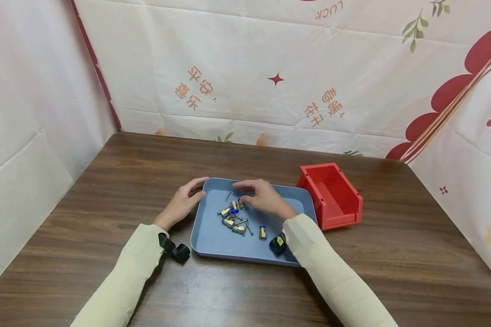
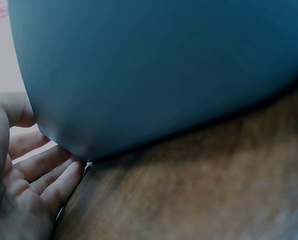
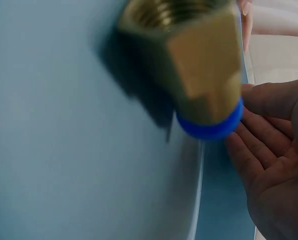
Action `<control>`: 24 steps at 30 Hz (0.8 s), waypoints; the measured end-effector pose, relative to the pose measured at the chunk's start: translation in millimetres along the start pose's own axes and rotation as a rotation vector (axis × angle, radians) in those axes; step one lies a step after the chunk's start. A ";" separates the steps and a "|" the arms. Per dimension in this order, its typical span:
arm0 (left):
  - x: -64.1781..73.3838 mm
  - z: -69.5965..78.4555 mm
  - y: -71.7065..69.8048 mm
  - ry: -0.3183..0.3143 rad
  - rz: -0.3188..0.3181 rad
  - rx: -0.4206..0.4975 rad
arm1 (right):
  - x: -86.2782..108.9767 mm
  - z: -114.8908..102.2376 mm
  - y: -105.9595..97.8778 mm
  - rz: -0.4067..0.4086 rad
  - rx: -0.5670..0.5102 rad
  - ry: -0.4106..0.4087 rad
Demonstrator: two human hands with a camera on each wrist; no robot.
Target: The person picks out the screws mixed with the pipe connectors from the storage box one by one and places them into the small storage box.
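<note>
A blue-grey tray (image 1: 212, 240) holds several brass push-in fittings (image 1: 228, 222) with blue collars and several small screws (image 1: 228, 195), mostly heaped near its middle. My left hand (image 1: 180, 205) is at the tray's left rim, its fingers loosely extended along the outer side, as the left wrist view also shows beside the tray wall (image 2: 139, 75). Over the tray's far half reaches my right hand (image 1: 263, 196), fingers spread apart from the thumb, the thumb close beside a fitting (image 1: 242, 205). Another fitting (image 1: 263, 233) stands alone near the right wrist, large in the right wrist view.
A red open-front bin (image 1: 329, 213) stands against the tray's right side. Both lie on a dark wood table (image 1: 86, 218). A printed white cloth (image 1: 245, 59) hangs behind the far edge. Black wrist cameras (image 1: 278, 245) sit low beside the hands.
</note>
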State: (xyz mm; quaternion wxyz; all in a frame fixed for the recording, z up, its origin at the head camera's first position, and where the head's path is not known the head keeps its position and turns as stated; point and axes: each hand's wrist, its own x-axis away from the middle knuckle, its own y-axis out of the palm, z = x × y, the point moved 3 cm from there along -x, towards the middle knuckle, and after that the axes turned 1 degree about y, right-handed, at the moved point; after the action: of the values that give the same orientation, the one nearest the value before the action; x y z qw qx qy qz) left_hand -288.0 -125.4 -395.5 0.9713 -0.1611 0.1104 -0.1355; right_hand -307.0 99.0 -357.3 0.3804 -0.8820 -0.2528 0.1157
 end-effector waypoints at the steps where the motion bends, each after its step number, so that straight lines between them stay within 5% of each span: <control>1: -0.2 -0.3 0.0 -0.002 0.001 0.001 | -0.3 -0.6 0.7 -0.003 0.005 -0.005; 15: -0.4 -1.9 -0.6 -0.017 0.010 -0.001 | -6.2 -8.6 12.6 -0.063 0.088 0.002; 24: -0.1 -2.3 0.1 -0.015 -0.001 0.000 | -5.4 -6.0 14.5 -0.022 0.085 0.044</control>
State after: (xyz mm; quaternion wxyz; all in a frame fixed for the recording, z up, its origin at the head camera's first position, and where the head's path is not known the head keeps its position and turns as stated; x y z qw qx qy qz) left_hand -288.7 -125.9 -397.7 0.9721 -0.1622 0.1029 -0.1347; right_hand -304.0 84.0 -363.8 0.4245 -0.8644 -0.2490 0.1029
